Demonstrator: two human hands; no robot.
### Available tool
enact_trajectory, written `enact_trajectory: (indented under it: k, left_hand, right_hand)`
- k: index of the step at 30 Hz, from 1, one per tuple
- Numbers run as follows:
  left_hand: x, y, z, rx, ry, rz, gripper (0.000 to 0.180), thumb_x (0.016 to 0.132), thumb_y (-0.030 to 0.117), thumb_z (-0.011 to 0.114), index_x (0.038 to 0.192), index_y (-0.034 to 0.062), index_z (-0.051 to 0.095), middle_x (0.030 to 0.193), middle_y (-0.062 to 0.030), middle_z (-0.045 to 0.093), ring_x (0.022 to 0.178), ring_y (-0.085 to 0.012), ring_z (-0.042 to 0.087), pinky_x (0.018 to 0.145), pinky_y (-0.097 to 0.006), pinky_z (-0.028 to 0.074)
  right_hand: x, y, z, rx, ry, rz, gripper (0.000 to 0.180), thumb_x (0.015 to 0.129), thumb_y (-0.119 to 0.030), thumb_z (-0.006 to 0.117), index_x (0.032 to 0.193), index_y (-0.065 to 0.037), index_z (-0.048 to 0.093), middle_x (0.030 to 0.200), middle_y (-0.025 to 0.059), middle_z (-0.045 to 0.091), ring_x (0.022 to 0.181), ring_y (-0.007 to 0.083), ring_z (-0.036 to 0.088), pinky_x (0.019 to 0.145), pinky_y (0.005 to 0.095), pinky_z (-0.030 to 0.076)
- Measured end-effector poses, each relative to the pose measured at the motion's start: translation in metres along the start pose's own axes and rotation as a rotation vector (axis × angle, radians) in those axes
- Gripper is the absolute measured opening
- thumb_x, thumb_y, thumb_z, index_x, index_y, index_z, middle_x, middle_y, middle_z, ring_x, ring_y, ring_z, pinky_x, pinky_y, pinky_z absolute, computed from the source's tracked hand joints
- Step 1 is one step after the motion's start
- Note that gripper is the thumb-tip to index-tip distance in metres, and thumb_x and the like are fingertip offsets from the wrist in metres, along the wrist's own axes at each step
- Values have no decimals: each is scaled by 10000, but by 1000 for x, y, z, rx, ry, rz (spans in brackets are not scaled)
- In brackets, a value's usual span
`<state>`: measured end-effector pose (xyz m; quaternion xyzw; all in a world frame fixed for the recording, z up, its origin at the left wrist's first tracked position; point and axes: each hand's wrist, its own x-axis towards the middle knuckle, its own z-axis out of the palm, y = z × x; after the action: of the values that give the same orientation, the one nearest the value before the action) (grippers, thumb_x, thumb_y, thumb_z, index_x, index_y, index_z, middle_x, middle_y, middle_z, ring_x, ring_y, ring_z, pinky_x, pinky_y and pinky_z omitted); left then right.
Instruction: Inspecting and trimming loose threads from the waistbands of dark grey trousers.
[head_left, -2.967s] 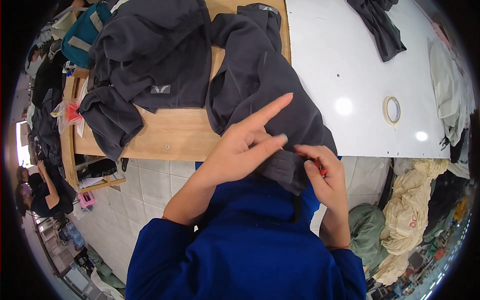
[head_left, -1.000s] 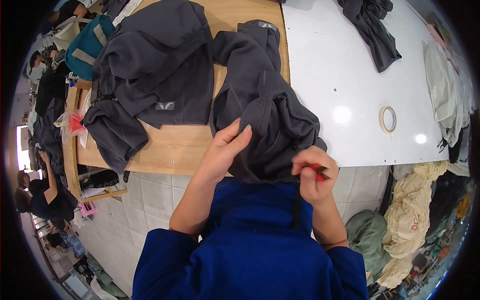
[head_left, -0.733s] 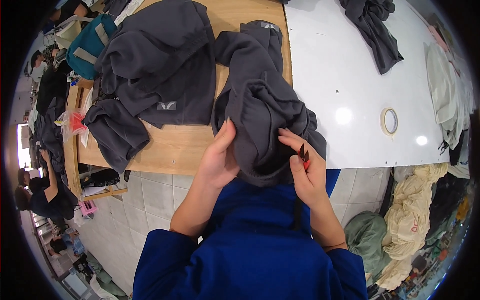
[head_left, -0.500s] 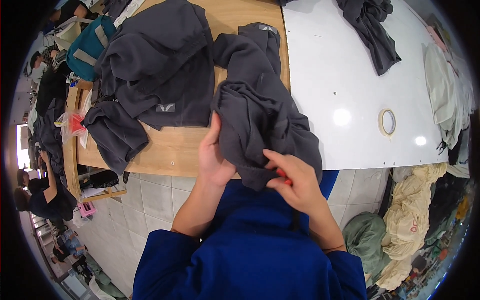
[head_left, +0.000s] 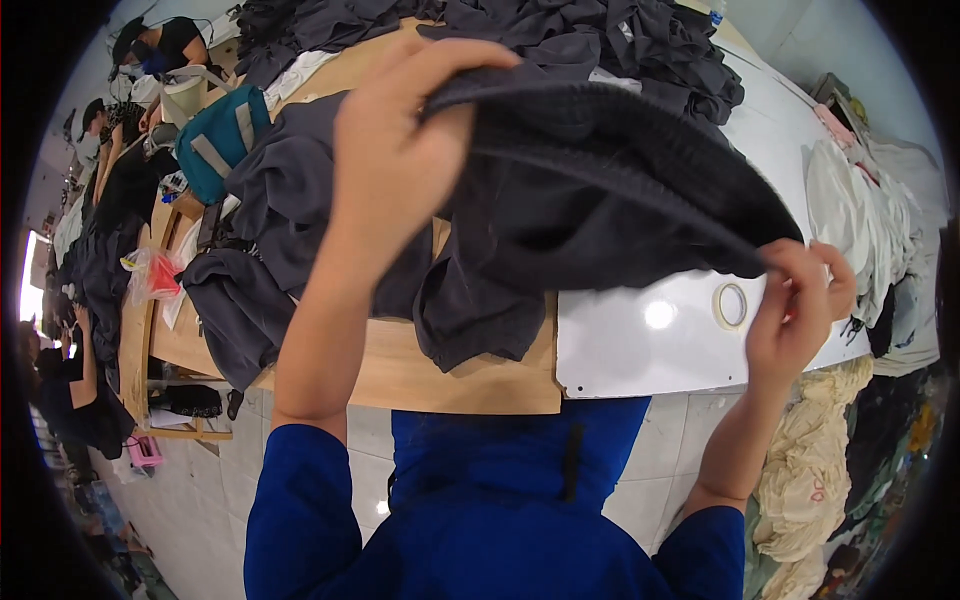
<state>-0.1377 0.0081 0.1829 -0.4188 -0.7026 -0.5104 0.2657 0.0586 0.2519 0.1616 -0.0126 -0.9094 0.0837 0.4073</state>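
A dark grey garment (head_left: 600,225) is held up above the table, its wide gathered opening stretched between my two hands. My left hand (head_left: 405,150) grips one end of that edge at the upper left, fingers curled over it. At the right end, the fingers of my right hand (head_left: 795,310) pinch the edge. A small red bit shows within my right hand; what it belongs to is hidden. Part of the garment hangs down onto the wooden table (head_left: 450,385). Left of it lie more dark grey garments (head_left: 290,160), one piece (head_left: 235,305) drooping over the table's edge.
A white board (head_left: 640,360) adjoins the wood on the right, with a roll of tape (head_left: 731,306) on it. Dark garments (head_left: 640,50) are heaped at the far side. A teal bag (head_left: 220,145) stands at left. Cream cloth (head_left: 810,480) lies bundled at lower right. People work at far left.
Both hands have moved up and apart, my left to the upper left, my right to the right. The garment is lifted and its opening spread wide. The view has shifted, showing more of the far side.
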Motion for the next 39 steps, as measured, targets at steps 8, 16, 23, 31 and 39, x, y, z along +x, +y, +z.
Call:
enact_trajectory:
  k: [8, 16, 23, 31, 39]
  left_hand:
    - [0, 3, -20, 72, -906, -506, 312, 801, -14, 442, 1073, 69, 570, 818, -79, 632, 669, -142, 665, 562, -233, 501]
    - [-36, 2, -1, -487, -699, -996, 262, 887, 120, 418, 1098, 116, 575, 847, -24, 668, 677, -99, 654, 599, -177, 457]
    - [-129, -47, 22, -471, -555, -1361, 354, 907, 146, 485, 1260, 175, 483, 1037, -40, 616, 749, -129, 671, 649, -207, 491]
    - [-166, -26, 30, -502, -284, -1200, 729, 904, 175, 590, 1451, 166, 108, 885, -101, 588, 617, -123, 579, 592, -240, 473]
    - [-183, -14, 60, 316, -497, -161, 197, 809, 226, 671, 1003, 195, 662, 1362, -142, 375, 1269, -328, 294, 1051, -443, 171]
  right_hand:
    - [-8, 8, -12, 34, -209, -182, 226, 618, 45, 600, 815, -66, 587, 717, 36, 562, 687, 255, 505, 669, 355, 399]
    - [-44, -3, 13, 332, -166, 152, 181, 739, 86, 612, 884, -23, 600, 792, 86, 608, 642, 208, 549, 564, 288, 421]
    - [-121, -14, 87, 443, -510, 308, 86, 791, -78, 653, 862, -36, 629, 808, 95, 607, 804, 265, 545, 732, 357, 409]
    - [-135, -19, 94, 746, -495, 678, 91, 872, -97, 592, 880, -6, 598, 928, 96, 607, 909, 247, 539, 826, 314, 411]
    - [-141, -15, 94, 1080, -463, 701, 96, 914, -80, 513, 880, -1, 557, 1106, 122, 624, 999, 212, 535, 872, 313, 404]
